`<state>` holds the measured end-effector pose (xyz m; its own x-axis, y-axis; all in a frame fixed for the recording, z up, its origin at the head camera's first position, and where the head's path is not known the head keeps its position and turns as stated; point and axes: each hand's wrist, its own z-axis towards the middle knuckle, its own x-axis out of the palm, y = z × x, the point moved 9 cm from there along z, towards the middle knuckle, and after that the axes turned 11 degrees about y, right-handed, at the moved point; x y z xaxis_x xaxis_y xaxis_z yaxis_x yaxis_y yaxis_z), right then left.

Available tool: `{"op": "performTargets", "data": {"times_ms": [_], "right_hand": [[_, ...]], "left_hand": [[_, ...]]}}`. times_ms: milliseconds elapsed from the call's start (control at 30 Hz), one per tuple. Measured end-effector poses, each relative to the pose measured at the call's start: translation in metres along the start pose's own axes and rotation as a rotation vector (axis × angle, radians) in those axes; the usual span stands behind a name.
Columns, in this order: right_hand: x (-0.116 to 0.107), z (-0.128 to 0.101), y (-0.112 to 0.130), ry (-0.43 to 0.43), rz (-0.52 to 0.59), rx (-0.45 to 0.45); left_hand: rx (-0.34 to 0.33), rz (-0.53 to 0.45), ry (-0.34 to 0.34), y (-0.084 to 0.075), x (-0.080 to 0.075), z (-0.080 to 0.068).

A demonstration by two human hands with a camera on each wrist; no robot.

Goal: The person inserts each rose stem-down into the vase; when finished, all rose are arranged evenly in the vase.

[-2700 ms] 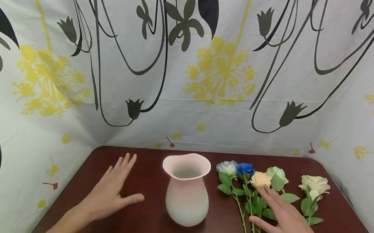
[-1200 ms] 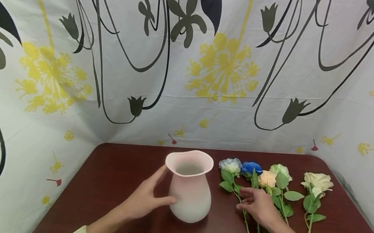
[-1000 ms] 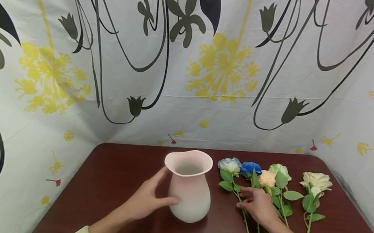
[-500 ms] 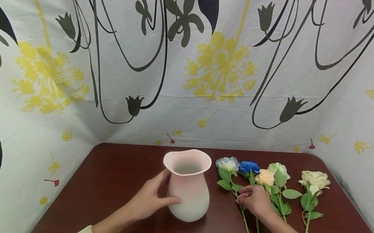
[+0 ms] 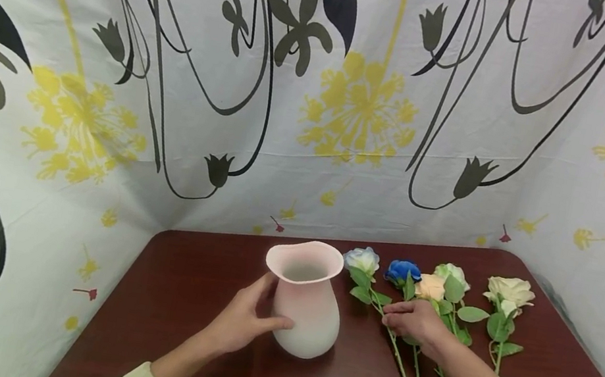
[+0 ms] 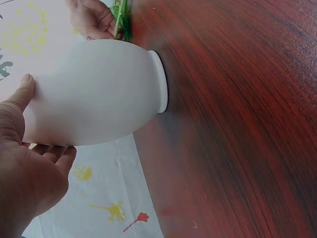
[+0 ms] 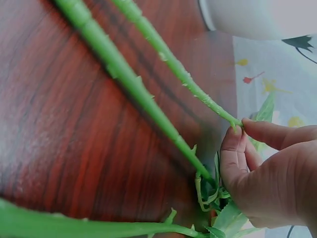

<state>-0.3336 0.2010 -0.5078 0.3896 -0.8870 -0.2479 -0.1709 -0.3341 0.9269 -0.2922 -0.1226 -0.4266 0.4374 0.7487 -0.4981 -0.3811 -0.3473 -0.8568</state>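
A pink-and-white vase (image 5: 307,323) stands upright on the table. My left hand (image 5: 243,320) holds its left side, thumb in front and fingers behind. In the left wrist view, that hand (image 6: 34,171) wraps around the narrower upper part of the vase (image 6: 104,94). My right hand (image 5: 417,322) pinches the stem of the pale blue rose (image 5: 363,262) just below its leaves. Seen from the right wrist, thumb and fingertips of the hand (image 7: 277,173) meet on the thorny green stem (image 7: 173,64), which is raised off the table.
Near the right hand lie a dark blue rose (image 5: 402,272), a peach rose (image 5: 431,287) and a white-green rose (image 5: 453,275). A cream rose (image 5: 510,291) lies farther right. A patterned cloth (image 5: 291,113) hangs behind the dark red table (image 5: 191,277).
Both hands have come in from hovering, the left to the vase, the right to the pale blue rose. The rose has shifted slightly left and up; the vase stays put.
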Motion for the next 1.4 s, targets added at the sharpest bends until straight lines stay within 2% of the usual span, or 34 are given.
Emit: {"op": "performTargets", "data": {"times_ms": [500,1067,1400], "right_hand": [[-0.008,-0.011,0.016,0.053,0.210,-0.018],[-0.021,-0.033,0.061,0.126,0.469,-0.204],[-0.038,-0.053,0.089,0.108,0.603,-0.295]], "left_hand": [[0.017,0.007,-0.001,0.001,-0.001,0.002],[0.026,-0.005,0.001,0.000,-0.001,0.001],[0.037,-0.012,0.007,-0.001,0.000,0.001]]}}
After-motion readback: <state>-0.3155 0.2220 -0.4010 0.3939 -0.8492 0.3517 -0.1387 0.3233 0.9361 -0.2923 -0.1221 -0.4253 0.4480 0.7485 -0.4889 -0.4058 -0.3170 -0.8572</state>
